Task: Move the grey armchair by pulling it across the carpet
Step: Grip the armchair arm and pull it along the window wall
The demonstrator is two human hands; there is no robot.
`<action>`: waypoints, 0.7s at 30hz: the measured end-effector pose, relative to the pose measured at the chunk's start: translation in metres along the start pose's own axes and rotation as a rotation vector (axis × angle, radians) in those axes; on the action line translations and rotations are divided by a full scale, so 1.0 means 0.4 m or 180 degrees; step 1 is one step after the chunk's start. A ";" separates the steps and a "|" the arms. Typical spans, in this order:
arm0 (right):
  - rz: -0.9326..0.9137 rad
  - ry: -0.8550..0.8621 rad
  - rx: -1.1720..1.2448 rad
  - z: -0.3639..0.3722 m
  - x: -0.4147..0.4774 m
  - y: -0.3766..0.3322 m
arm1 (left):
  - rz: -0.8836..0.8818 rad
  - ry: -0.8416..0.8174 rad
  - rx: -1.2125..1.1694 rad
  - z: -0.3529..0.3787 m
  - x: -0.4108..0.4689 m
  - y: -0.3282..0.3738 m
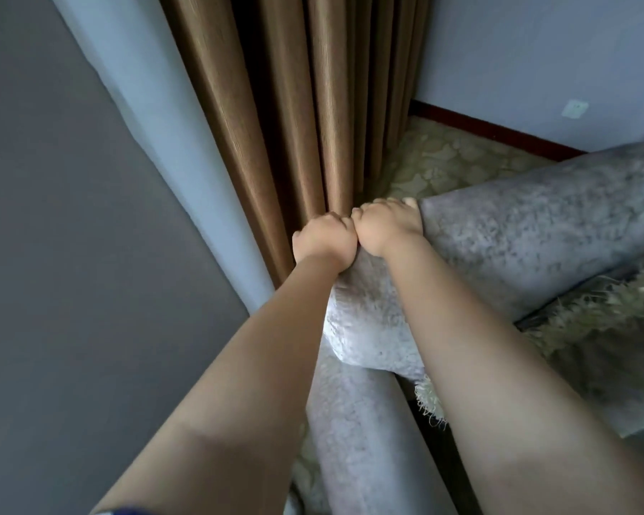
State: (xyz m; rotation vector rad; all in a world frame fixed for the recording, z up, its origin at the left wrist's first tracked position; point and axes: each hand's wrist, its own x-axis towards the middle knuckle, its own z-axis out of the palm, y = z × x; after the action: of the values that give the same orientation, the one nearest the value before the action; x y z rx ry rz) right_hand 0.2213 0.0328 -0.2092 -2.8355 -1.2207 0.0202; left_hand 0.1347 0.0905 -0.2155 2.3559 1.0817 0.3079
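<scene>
Left hand (322, 241): arm stretched out straight, wrist bent down, fingers curled over the top corner of the armchair (517, 247) and gripping it, right by the curtain (294, 105).
Right hand (385, 226): same pose, arm straight, fingers hooked over the chair's top edge and gripping; fingertips hidden behind the edge, on the side away from the curtain.
Hands together: knuckles side by side and touching, both on the one corner.
Forearms: bare, running parallel toward the curtain; a bit of blue sleeve (127, 511) on the left arm at the bottom of the view.
Armchair place: its gripped corner sits right at the curtain's lower folds, can't tell if touching; the rest angles away to the right of the curtain.
Armchair look: grey, mottled velvety fabric, thick rounded padded edges; paler and shiny where light hits the corner under the hands.
Throw (592, 314): shaggy, pale green-cream, long fibres, lying in the seat, well right of the curtain.
Curtain: brown woven cloth, deep vertical pleats, hanging down to the floor.
Carpet (443, 158): beige-green, raised leafy pattern, bare patch just right of the curtain's foot.
Skirting (499, 133): dark red-brown strip, runs right from the curtain.
Socket (574, 108): small white square on the wall (536, 50), far right of the curtain.
Wall: pale blue-grey, smooth.
</scene>
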 end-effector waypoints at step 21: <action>0.0071 0.0725 0.0018 0.035 -0.145 -0.119 | -0.0139 0.0574 0.0137 -0.030 -0.140 -0.116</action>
State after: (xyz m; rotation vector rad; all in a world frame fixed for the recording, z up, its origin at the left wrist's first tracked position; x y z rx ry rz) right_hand 0.1464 0.0241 -0.2212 -2.7523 -1.1381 -0.2892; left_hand 0.0637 0.0777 -0.2303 2.3743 1.2326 0.4933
